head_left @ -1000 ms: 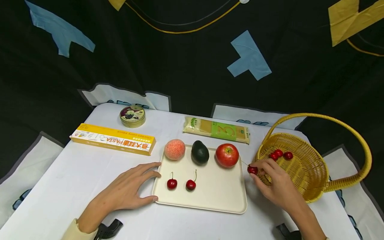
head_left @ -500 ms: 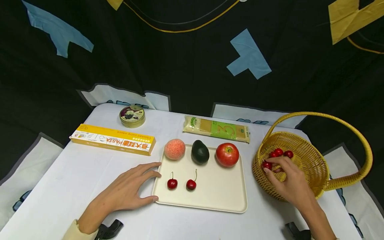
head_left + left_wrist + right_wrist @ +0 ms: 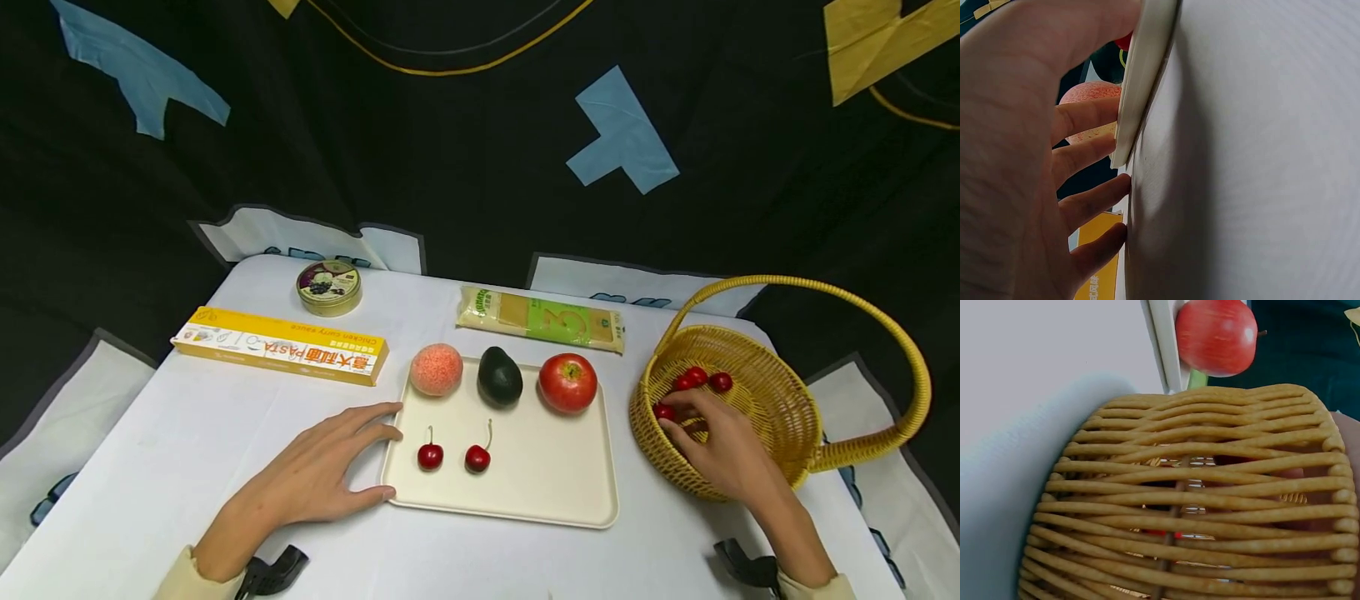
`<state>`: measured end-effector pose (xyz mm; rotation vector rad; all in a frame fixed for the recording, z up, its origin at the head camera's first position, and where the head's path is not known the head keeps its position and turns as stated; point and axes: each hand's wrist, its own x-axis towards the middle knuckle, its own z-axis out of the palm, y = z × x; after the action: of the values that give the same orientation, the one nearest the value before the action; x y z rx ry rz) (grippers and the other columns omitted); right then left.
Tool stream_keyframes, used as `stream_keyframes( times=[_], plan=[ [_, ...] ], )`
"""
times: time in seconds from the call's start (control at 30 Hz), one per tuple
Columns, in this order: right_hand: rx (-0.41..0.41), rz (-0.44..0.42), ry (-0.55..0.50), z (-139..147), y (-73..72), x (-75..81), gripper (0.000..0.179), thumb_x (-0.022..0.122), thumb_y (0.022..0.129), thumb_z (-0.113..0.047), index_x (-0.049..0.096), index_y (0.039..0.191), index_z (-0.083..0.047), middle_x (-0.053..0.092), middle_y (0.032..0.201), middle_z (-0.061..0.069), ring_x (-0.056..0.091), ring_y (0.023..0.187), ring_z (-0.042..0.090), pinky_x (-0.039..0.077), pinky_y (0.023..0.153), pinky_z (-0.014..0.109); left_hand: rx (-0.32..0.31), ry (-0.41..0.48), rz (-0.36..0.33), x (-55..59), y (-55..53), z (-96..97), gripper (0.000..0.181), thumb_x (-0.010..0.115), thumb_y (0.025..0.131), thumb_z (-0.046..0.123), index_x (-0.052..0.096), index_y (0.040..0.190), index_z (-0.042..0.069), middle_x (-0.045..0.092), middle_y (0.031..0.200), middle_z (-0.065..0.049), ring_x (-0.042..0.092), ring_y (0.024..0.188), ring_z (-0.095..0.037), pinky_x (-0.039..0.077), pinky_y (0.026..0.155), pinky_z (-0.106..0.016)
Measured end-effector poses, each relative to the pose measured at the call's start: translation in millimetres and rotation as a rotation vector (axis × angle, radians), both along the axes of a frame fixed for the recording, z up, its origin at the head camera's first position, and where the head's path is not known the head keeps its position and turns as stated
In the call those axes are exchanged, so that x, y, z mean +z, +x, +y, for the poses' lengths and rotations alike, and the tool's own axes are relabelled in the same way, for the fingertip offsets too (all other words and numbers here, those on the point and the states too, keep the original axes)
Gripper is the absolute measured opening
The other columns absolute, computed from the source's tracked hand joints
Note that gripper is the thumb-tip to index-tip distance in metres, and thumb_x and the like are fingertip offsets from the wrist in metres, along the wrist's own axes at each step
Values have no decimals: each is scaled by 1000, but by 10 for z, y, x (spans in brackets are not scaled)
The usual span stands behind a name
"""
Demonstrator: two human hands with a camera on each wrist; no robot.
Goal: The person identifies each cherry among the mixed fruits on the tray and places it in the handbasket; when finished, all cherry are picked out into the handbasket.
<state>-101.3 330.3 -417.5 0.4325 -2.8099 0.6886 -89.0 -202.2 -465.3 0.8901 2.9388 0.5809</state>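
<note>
My right hand (image 3: 723,446) reaches into the yellow wicker basket (image 3: 798,417) and pinches a dark red cherry (image 3: 663,412) between thumb and index finger, low inside the near-left wall. Three other cherries (image 3: 696,376) lie on the basket floor just beyond the fingers. In the right wrist view the woven wall (image 3: 1210,503) hides most of that hand. My left hand (image 3: 322,467) touches the left edge of a cream tray (image 3: 555,487), fingers spread. Two stemmed cherries (image 3: 477,458) rest on the tray, below a pink speckled peach (image 3: 437,370), an avocado (image 3: 500,377) and a red apple (image 3: 567,383).
A yellow pasta box (image 3: 281,345) lies at the left, with a round tin (image 3: 328,287) behind it. Behind the tray is a flat noodle packet (image 3: 540,318). The basket's tall handle (image 3: 862,312) arches over its right side. A black cloth hangs behind the white table.
My right hand has carried the cherry from beside the tray, over the basket's rim and down inside it. The left hand and the tray have stayed put.
</note>
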Motion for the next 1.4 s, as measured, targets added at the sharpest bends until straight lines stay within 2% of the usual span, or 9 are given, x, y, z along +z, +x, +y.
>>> stream_keyframes(
  times=[0.13,0.27,0.47,0.77,1.1,1.3,1.4],
  plan=[
    [-12,-111,-1,10,-25,20,35,87,91,-9,70,121,-7,74,109,8,74,92,23,67,77,38,-1,0,5,3,4,-4,59,84,86,60,69,135,30,46,167,5,49,150,-23,47,117,-53],
    [-17,-158,18,21,-49,24,36,87,90,-6,70,121,-7,74,109,9,74,92,24,67,77,44,-4,0,11,3,8,-9,59,84,86,60,69,135,30,46,167,5,49,150,-23,47,118,-53],
    [6,-157,55,50,-108,-13,35,88,87,-3,70,117,-6,74,105,9,75,88,24,67,73,42,-3,2,18,-5,18,-17,59,83,86,61,69,134,30,45,167,5,48,151,-23,46,119,-53],
    [12,-80,105,66,-137,-72,36,91,83,-3,72,113,-8,72,99,7,72,84,23,65,67,40,-3,9,25,-10,20,-20,60,84,86,60,69,135,30,45,167,5,48,151,-23,46,119,-53],
    [-13,-164,152,77,-178,-122,36,90,84,-4,72,115,-7,67,100,8,64,85,21,63,70,38,-6,5,28,-16,11,-18,59,83,86,61,69,134,30,45,167,6,48,151,-22,46,119,-52],
    [-14,-175,160,64,-189,-110,37,90,85,-6,72,117,-5,66,99,9,62,83,21,63,69,39,4,0,15,-6,20,-13,59,83,86,60,69,134,30,45,168,5,48,150,-24,46,119,-53],
    [-26,-169,162,62,-168,-84,38,90,86,-9,73,120,-5,67,103,10,64,86,23,64,73,43,5,0,10,-2,23,-13,59,83,86,60,69,134,30,45,168,5,48,151,-24,46,119,-54]
  ],
)
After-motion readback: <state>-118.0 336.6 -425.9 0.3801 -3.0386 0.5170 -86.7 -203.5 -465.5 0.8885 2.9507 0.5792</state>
